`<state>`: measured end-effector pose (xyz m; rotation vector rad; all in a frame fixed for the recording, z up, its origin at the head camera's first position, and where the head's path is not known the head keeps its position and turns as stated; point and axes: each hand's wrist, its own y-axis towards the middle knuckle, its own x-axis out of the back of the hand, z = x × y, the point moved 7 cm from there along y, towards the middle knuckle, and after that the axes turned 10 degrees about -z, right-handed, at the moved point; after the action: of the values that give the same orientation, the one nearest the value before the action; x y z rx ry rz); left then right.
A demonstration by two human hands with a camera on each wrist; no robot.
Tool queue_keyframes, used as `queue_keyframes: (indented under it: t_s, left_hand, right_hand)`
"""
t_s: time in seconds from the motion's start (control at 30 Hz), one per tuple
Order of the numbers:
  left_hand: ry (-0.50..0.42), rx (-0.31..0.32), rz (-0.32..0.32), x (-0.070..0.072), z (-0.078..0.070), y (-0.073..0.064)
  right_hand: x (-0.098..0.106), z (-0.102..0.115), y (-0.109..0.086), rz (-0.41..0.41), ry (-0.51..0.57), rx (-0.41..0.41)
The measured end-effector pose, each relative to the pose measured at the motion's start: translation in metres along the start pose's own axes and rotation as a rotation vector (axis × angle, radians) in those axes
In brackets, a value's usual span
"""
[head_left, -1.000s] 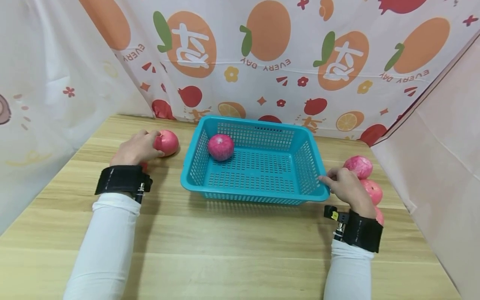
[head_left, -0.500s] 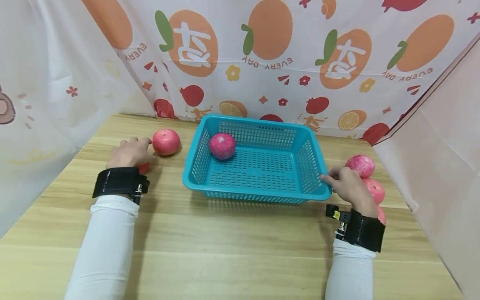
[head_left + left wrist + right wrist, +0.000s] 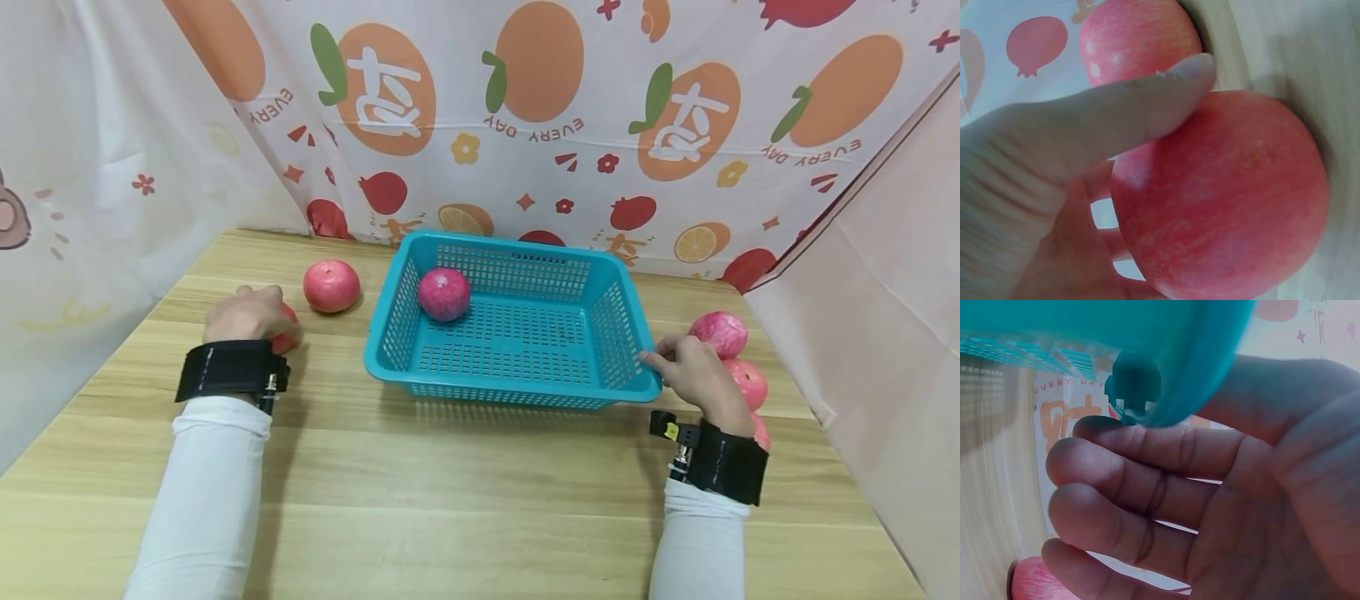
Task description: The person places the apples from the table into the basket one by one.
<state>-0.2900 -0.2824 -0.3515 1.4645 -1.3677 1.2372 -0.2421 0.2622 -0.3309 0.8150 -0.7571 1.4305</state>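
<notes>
In the head view my left hand [image 3: 251, 317] is at the table's left. It grips a red apple [image 3: 1222, 194], thumb across its near side and fingers behind it in the left wrist view. Another apple [image 3: 332, 286] lies just beyond. A blue-green plastic basket [image 3: 498, 393] stands mid-table, with one deep-pink round fruit [image 3: 444, 294] in its left part. At the basket's right front corner, my right hand [image 3: 693, 375] pinches the rim, thumb above and index finger below. Its other fingers hang loosely bent below the rim in the right wrist view.
Right of the basket, a mottled pink fruit [image 3: 718, 334] and two apples [image 3: 747, 383] lie in a row, partly hidden by my right hand and wrist. A fruit-printed cloth [image 3: 465, 108] hangs behind the wooden table [image 3: 465, 508], and pale cloth borders both sides.
My left hand has drawn back from the farther apple, moving left and toward me, and now grips the nearer one. My right hand and the basket have stayed put.
</notes>
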Motion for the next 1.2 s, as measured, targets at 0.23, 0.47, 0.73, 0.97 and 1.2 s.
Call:
queue_keyframes:
  t_s: [0.23,0.47,0.73,0.97,1.2]
  left_hand:
    - [-0.026,-0.009,0.027,-0.001,0.000,-0.001]
    - [-0.052,-0.035,0.040,-0.002,0.004,0.001]
    - [-0.093,-0.077,-0.055,0.003,0.002,0.009]
    - [-0.112,-0.083,-0.145,0.012,-0.004,0.013]
    - [-0.118,-0.097,-0.205,0.024,-0.008,0.013]
  right_hand:
    - [0.000,-0.001,-0.001,0.007,0.012,-0.014]
    - [0.000,-0.002,0.000,0.001,0.001,-0.007]
    - [-0.001,-0.001,0.000,-0.004,0.003,0.004]
    - [-0.001,-0.001,0.001,-0.006,0.004,0.002]
    - [0.000,0.000,0.001,-0.008,0.007,0.009]
